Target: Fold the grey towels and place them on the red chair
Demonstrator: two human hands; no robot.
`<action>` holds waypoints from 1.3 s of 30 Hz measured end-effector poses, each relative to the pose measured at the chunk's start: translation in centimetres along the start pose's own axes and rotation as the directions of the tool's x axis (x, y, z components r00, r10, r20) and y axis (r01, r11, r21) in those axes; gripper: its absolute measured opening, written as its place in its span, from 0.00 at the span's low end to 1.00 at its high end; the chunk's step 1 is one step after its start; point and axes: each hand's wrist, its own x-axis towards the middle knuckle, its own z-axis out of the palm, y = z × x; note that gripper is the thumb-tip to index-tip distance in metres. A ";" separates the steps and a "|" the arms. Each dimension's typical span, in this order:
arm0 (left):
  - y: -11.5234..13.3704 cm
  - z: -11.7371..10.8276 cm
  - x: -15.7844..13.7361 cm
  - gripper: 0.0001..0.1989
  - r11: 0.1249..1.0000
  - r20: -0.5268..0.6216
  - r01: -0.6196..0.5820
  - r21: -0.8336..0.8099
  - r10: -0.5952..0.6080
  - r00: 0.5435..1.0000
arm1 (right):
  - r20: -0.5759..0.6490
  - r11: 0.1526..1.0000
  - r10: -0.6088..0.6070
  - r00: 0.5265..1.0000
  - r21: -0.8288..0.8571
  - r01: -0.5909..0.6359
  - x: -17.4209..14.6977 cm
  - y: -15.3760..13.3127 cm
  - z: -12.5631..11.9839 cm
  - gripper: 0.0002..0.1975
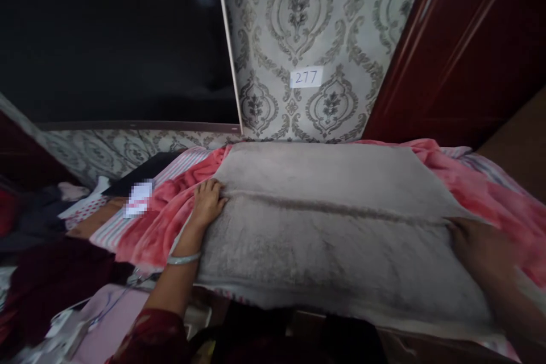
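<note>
A grey plush blanket (324, 176) lies spread before me, with a long crease running across its middle from one hand to the other. My left hand (208, 203) is at the crease's left end, fingers curled together and thumb pointing right, closed on the edge of the blanket. At the right end, my right hand (484, 247) pinches the same line of cloth; it is partly blurred and its fingertips are bent down into the plush. Beneath the grey blanket, a pink-red plush blanket (164, 219) sticks out on both sides.
Striped cloth (111, 233) shows under the pink layer. Behind stand a patterned wall with a paper marked 277 (306, 77), a large dark screen (119, 40) and a dark red wooden panel (460, 51). Dark clothing (55, 278) and a pink surface (115, 324) are at lower left.
</note>
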 end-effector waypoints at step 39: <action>-6.9 -0.7 1.2 0.16 0.808 0.239 0.322 -0.494 -0.231 0.943 | 0.042 0.998 0.056 0.998 -0.003 -0.056 -0.2 0.4 0.9 0.25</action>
